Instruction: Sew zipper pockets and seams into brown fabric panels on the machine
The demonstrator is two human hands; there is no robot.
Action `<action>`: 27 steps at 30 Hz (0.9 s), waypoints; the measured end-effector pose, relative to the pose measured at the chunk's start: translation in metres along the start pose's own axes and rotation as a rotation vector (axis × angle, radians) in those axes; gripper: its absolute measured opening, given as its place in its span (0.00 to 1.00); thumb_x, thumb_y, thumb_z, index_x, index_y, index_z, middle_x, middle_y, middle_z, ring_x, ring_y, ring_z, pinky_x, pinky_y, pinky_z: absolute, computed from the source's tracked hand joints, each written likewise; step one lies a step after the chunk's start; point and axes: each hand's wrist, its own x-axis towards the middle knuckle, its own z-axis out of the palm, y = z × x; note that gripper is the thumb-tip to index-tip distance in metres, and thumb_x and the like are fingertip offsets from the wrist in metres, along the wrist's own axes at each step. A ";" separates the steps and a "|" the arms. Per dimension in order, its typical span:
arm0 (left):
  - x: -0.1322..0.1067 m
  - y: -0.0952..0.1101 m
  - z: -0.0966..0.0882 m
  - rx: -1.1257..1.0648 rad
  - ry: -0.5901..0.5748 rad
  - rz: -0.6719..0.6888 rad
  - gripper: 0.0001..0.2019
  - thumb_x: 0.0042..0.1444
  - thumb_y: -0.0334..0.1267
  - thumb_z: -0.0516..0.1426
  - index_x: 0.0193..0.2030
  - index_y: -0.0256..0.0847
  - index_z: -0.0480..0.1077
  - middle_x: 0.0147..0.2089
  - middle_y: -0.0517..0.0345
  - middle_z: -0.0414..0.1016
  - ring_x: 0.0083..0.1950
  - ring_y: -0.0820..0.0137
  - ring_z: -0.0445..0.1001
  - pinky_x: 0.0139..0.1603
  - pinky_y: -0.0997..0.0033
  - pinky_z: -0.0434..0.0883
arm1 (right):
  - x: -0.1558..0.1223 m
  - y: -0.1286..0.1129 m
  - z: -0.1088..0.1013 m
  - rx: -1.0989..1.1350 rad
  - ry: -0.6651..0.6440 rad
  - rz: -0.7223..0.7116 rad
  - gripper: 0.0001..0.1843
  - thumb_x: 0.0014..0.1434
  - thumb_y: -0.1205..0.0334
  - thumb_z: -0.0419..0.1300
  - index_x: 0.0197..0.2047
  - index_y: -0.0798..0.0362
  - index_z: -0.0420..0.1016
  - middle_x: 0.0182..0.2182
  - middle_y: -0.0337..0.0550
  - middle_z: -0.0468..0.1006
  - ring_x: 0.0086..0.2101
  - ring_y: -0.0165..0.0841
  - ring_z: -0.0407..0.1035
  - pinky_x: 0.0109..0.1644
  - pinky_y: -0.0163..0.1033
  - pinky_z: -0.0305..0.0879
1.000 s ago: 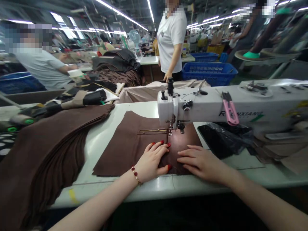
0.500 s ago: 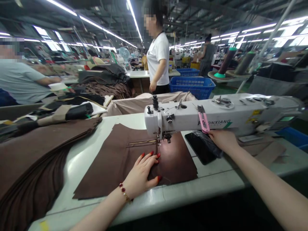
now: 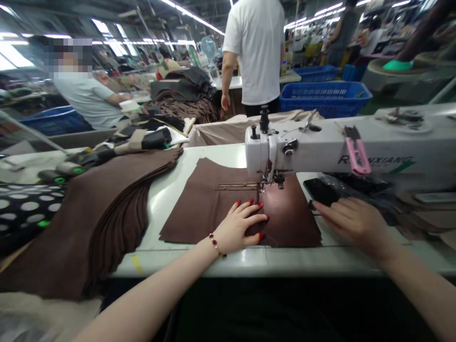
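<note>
My left hand (image 3: 237, 228) lies with fingers spread on a dark brown fabric panel (image 3: 192, 213). Beside its fingertips is a slot in the panel framing a zipper (image 3: 238, 186); the zipper's right end is under the needle area of a white sewing machine (image 3: 306, 152). My right hand (image 3: 359, 225) is closed, its fingers bunched toward the panel's right edge, in front of a black phone (image 3: 318, 190). A small dark bit shows at its fingertip, too small to name. Pink-handled thread snips (image 3: 357, 154) rest against the machine's arm.
A stack of brown panels (image 3: 117, 209) lies on the left of the table. Clear plastic and dark material (image 3: 370, 187) lie under the machine arm. Beyond are a blue basket (image 3: 324, 99), a person in a white shirt (image 3: 254, 52) and a seated person (image 3: 85, 97) at left.
My right hand has left the plastic-wrapped dark material and moved nearer to the panel's edge. My left hand stays on the panel. The view has shifted; the standing person has turned away.
</note>
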 end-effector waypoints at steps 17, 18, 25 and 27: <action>0.000 0.001 -0.001 -0.033 -0.016 -0.023 0.21 0.58 0.47 0.59 0.57 0.46 0.65 0.69 0.53 0.60 0.72 0.57 0.52 0.73 0.47 0.45 | 0.040 -0.079 0.023 0.505 -0.095 -0.148 0.22 0.66 0.67 0.52 0.62 0.53 0.68 0.56 0.47 0.75 0.51 0.39 0.68 0.55 0.48 0.64; 0.000 0.001 -0.001 -0.031 -0.018 -0.024 0.21 0.58 0.47 0.59 0.57 0.46 0.65 0.69 0.53 0.59 0.72 0.57 0.52 0.73 0.47 0.45 | 0.042 -0.082 0.024 0.514 -0.096 -0.143 0.23 0.65 0.67 0.52 0.63 0.53 0.67 0.56 0.47 0.75 0.51 0.39 0.69 0.55 0.49 0.64; -0.001 0.000 0.000 -0.036 -0.013 -0.035 0.25 0.58 0.48 0.59 0.60 0.44 0.61 0.69 0.51 0.60 0.72 0.58 0.52 0.73 0.48 0.45 | 0.050 -0.085 0.029 0.614 -0.096 -0.135 0.24 0.65 0.67 0.52 0.64 0.53 0.65 0.58 0.49 0.73 0.53 0.38 0.68 0.57 0.48 0.65; -0.001 0.000 0.000 -0.038 -0.011 -0.038 0.27 0.58 0.48 0.59 0.61 0.43 0.60 0.69 0.51 0.60 0.72 0.58 0.52 0.73 0.48 0.45 | 0.048 -0.083 0.030 0.604 -0.100 -0.123 0.23 0.65 0.67 0.52 0.63 0.53 0.66 0.59 0.48 0.72 0.55 0.39 0.67 0.58 0.48 0.64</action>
